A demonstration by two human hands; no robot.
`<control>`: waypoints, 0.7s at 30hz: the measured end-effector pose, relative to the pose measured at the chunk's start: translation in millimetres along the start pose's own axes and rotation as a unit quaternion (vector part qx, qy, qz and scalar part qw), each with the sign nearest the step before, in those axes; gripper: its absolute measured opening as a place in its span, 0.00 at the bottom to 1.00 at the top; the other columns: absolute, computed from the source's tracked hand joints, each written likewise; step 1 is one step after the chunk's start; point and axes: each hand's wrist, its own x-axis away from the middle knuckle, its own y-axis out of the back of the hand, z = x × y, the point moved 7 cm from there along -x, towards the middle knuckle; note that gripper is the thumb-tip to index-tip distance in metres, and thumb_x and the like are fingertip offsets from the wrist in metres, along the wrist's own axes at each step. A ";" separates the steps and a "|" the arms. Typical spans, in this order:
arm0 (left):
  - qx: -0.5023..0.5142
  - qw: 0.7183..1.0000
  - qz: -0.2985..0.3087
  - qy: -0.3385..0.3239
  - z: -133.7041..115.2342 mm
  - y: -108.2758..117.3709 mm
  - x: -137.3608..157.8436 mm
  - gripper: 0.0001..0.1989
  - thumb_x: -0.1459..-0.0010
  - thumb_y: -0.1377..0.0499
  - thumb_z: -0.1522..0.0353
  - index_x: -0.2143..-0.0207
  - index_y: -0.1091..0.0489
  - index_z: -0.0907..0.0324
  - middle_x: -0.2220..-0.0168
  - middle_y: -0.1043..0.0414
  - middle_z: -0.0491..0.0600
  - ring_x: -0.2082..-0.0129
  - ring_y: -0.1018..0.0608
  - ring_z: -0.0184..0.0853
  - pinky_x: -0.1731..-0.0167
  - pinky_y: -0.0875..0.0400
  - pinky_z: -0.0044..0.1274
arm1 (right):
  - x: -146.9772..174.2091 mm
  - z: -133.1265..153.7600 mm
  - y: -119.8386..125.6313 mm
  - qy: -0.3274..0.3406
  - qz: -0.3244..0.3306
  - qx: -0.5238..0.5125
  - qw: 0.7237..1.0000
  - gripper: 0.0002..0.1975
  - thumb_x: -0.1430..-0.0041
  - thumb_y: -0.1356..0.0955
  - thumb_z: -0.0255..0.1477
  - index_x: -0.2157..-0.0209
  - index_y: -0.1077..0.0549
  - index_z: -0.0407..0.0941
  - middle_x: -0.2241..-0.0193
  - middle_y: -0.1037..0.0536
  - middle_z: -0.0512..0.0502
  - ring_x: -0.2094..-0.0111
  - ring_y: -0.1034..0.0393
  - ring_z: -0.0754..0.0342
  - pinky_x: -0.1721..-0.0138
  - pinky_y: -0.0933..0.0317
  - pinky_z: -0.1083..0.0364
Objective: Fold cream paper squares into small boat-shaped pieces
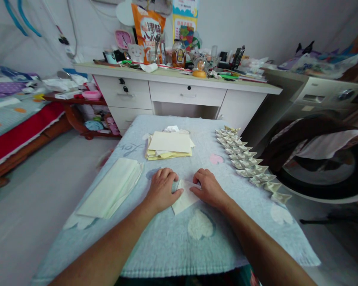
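Observation:
A pale sheet of paper [182,201], partly folded, lies on the cloth between my hands. My left hand [163,188] grips its left side, thumb on the paper and fingers curled at the edge. On the right side, my right hand [210,189] has its thumb and bent fingers closed on the paper. Just beyond them is a stack of cream paper sheets [170,142]. Long pale green sheets [111,188] lie in a pile to the left. Rows of folded paper pieces with pointed ends [246,161] run along the right side.
A light blue cloth [167,250] with heart shapes covers the table. Behind it stands a white desk [185,89] crowded with bottles, a snack bag [149,33] and small items. A washing machine [331,95] with clothes in its open door is at right, a bed [20,119] at left.

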 end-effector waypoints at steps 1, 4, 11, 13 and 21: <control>0.004 1.000 0.003 0.004 1.0 -0.6 -0.3 0.14 0.53 0.35 0.63 0.65 0.33 0.57 0.59 0.35 0.49 0.55 0.33 0.42 0.55 0.38 0.35 | 0.2 -0.2 0.5 0.003 -0.007 -0.017 1.000 0.07 0.50 0.29 0.26 0.70 0.32 0.43 0.69 0.30 0.48 0.65 0.39 0.53 0.61 0.47 0.55; 0.018 1.000 0.011 0.013 1.7 -0.4 -1.1 0.13 0.53 0.35 0.63 0.66 0.33 0.56 0.59 0.34 0.48 0.56 0.34 0.42 0.55 0.40 0.35 | 0.7 -1.5 3.7 0.002 -0.030 -0.086 0.996 0.05 0.49 0.32 0.23 0.72 0.34 0.44 0.73 0.31 0.51 0.68 0.39 0.55 0.65 0.47 0.57; 0.139 0.990 0.002 0.010 -7.9 4.7 -1.9 0.13 0.51 0.38 0.70 0.64 0.39 0.56 0.64 0.32 0.44 0.59 0.30 0.37 0.51 0.40 0.35 | 3.1 -12.3 7.9 -0.027 -0.097 -0.291 0.951 0.04 0.46 0.35 0.27 0.69 0.38 0.45 0.74 0.36 0.54 0.71 0.40 0.58 0.69 0.45 0.59; 0.212 0.977 0.001 0.021 -8.3 4.6 -1.9 0.13 0.47 0.42 0.72 0.60 0.41 0.56 0.65 0.33 0.44 0.62 0.28 0.34 0.57 0.35 0.29 | 3.0 -16.1 7.7 -0.040 -0.116 -0.341 0.932 0.05 0.45 0.35 0.29 0.69 0.39 0.46 0.74 0.37 0.54 0.72 0.40 0.58 0.70 0.44 0.59; 0.246 0.969 -0.017 -0.025 -14.0 11.1 -5.8 0.11 0.42 0.50 0.76 0.65 0.29 0.58 0.62 0.32 0.49 0.58 0.28 0.34 0.56 0.32 0.27 | 2.7 -14.8 8.3 -0.024 -0.122 -0.328 0.936 0.05 0.43 0.36 0.30 0.65 0.38 0.46 0.73 0.37 0.54 0.71 0.41 0.57 0.68 0.43 0.59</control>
